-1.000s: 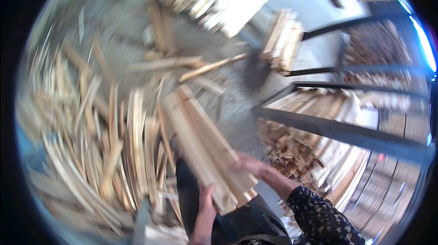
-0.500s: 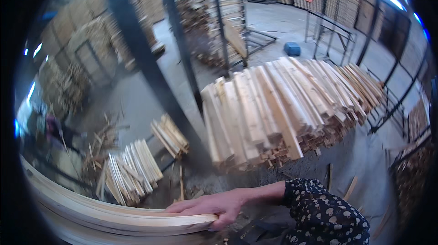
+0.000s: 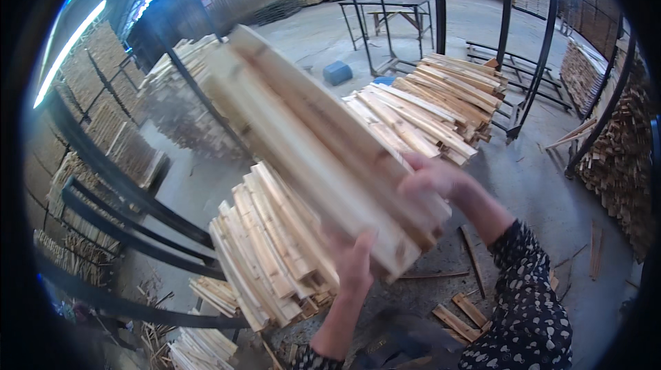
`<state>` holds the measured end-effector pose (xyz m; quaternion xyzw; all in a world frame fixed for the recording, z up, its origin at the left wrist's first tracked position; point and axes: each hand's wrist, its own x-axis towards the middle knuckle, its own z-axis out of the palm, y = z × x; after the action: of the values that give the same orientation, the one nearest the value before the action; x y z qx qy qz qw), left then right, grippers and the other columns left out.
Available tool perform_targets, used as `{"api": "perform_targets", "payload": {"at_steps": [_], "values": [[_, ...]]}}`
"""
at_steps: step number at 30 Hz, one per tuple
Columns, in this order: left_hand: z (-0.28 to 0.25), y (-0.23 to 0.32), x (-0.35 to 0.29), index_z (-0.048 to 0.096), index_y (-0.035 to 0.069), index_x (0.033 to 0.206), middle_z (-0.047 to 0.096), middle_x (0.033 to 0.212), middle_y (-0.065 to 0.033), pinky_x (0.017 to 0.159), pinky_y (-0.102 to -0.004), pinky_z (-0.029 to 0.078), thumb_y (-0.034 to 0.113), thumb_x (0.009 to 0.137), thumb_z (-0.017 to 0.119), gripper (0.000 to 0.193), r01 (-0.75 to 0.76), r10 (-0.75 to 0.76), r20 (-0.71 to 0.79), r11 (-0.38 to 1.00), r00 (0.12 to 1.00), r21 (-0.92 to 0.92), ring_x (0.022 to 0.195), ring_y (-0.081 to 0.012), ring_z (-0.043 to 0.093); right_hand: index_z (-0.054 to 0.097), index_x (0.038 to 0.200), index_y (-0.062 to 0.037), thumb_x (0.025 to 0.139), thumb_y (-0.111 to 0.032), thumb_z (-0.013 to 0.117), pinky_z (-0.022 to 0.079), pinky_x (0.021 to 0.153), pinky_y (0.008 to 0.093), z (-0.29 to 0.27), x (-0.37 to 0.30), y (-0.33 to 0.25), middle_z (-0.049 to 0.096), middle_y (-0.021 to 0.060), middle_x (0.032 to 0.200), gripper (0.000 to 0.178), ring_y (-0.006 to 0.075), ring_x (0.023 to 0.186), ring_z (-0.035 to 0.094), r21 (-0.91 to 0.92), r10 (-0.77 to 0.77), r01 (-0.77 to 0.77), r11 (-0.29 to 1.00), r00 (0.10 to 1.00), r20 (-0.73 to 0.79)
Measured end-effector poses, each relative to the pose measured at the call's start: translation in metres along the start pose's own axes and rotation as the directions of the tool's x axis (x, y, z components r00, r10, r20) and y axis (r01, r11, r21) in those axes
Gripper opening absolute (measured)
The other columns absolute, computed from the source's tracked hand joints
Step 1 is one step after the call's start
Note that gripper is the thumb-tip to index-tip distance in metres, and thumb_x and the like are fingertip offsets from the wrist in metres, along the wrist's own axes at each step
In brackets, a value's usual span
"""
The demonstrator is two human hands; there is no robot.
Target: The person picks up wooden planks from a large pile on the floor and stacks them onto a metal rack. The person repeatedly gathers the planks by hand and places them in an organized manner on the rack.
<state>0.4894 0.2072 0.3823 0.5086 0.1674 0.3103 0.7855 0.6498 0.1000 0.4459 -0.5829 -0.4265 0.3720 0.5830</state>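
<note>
A blurred bundle of several wooden boards (image 3: 310,143) is lifted in front of me, slanting from the upper left down to the lower right. My left hand (image 3: 354,263) grips its left side near the close end, thumb on top and most fingers hidden beneath. At the opposite side, my right hand (image 3: 430,178) is closed on the boards' edge. Beyond and below the bundle lies a wide pile of pale wooden strips (image 3: 258,232), partly covered by the held boards. The pile's right part (image 3: 441,108) shows past my right hand.
Black metal posts (image 3: 141,184) rise at the left, and more (image 3: 540,46) at the right. A blue container (image 3: 337,72) sits on the floor ahead, before a metal-framed table (image 3: 385,5). Stacked timber (image 3: 616,136) stands at far right. Loose wood pieces (image 3: 458,318) lie near my feet.
The view has swung rightward. My right hand has gone from the boards at lower left to gripping a bundle raised above the strip pile. My left hand has come into view on that bundle.
</note>
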Motion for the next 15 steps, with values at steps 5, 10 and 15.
{"api": "perform_targets", "payload": {"at_steps": [5, 10, 15], "values": [[0.074, -0.077, 0.07, 0.01, 0.002, 0.135, 0.035, 0.125, -0.0206, 0.09, -0.0372, 0.041, 0.013, 0.078, 0.057, 0.075, 0.145, -0.239, 0.261, 0.932, 0.935, 0.333, 0.109, -0.0297, 0.044, 0.043, 0.118, 0.0031, 0.064, -0.014, 0.055, 0.046, 0.078, 0.0335, -0.149, 0.021, 0.076, 0.058, 0.0174, 0.091, 0.058, 0.0245, 0.083, 0.056, -0.558, 0.369, -0.535, 0.634, 0.844, -0.39], [-0.004, -0.062, -0.002, 0.039, -0.004, 0.122, 0.044, 0.122, -0.0155, 0.09, -0.0327, 0.041, 0.006, 0.078, 0.055, 0.048, -0.082, -0.131, 0.405, 0.879, 0.905, 0.469, 0.11, -0.0214, 0.046, 0.043, 0.119, 0.0002, 0.07, -0.009, 0.045, 0.043, 0.083, 0.0416, -0.204, 0.025, 0.209, 0.054, 0.0253, 0.105, 0.05, 0.0392, 0.095, 0.053, -0.722, 0.022, -0.623, 0.301, 0.762, -0.648], [-0.128, -0.066, -0.098, 0.048, 0.0, 0.109, 0.054, 0.099, -0.0071, 0.078, -0.0283, 0.044, 0.003, 0.081, 0.052, 0.029, 0.213, -0.056, -0.413, 0.914, 0.909, 0.346, 0.09, -0.0148, 0.051, 0.037, 0.126, -0.0029, 0.079, -0.022, 0.047, 0.036, 0.093, 0.0373, -0.198, 0.026, 0.165, 0.049, 0.025, 0.115, 0.052, 0.0356, 0.109, 0.046, -0.733, 0.083, -0.605, 0.311, 0.786, -0.613]]}}
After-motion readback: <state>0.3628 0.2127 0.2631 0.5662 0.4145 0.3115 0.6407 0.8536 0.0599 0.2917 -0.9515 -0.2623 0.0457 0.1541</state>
